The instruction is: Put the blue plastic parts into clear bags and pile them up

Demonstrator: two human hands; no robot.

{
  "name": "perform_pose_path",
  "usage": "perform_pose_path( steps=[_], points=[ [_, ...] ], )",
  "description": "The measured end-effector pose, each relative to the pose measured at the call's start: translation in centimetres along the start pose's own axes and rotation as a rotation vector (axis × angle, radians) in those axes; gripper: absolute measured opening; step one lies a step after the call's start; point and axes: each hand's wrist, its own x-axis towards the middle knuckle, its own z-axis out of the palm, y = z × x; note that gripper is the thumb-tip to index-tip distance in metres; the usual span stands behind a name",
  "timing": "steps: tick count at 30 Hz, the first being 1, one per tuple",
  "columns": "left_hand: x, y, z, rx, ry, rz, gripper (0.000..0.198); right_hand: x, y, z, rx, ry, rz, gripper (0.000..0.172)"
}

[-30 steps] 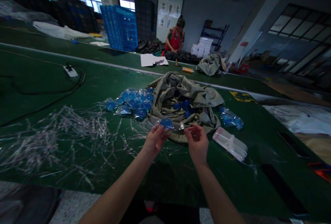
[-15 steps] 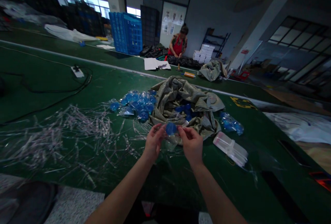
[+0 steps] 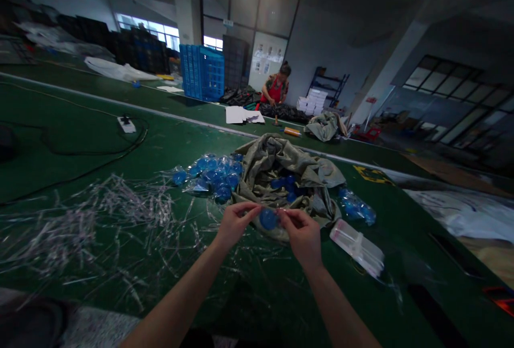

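Observation:
Between my two hands hangs a clear plastic bag with a round blue disc [image 3: 268, 219] in it. My left hand [image 3: 236, 221] pinches the bag's left upper edge between thumb and fingers. At the other edge, my right hand [image 3: 300, 230] is closed in a pinch too. Just beyond them lies a crumpled grey-green sack [image 3: 277, 147], open at the top, with blue pieces [image 3: 289, 181] inside. To its left is a heap of bagged blue discs [image 3: 214, 174]. A bundle of clear plastic bags [image 3: 356, 246] lies right of my right hand.
Torn clear plastic strips [image 3: 132, 201] are strewn over the green table [image 3: 168, 139] at left. More bagged blue pieces [image 3: 357, 206] lie right of the sack. A power strip [image 3: 127, 125] with cable sits back left. Across the table, a person in a red apron [image 3: 275, 91] works beside a blue crate [image 3: 202, 73].
The left fingers have straightened into a flatter pinch along the bag's upper edge. The disc now hangs slightly below the fingertips. The whole view has tilted up, so things sit lower.

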Motion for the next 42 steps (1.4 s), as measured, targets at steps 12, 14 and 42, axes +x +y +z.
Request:
perform_pose_path(
  steps=[12,14,42],
  points=[
    [1.8,1.1,-0.1,0.349,0.104,0.354,0.009,3.8,2.1,-1.0,-0.081,-0.169,-0.132,0.011],
    [1.8,0.7,-0.1,0.372,0.105,0.369,0.009,4.0,2.2,-0.7,-0.080,-0.171,-0.149,0.011],
    [-0.1,-5.1,-0.6,0.055,0.257,-0.313,0.022,1.9,9.1,2.9,0.215,-0.063,0.205,0.030]
  ],
)
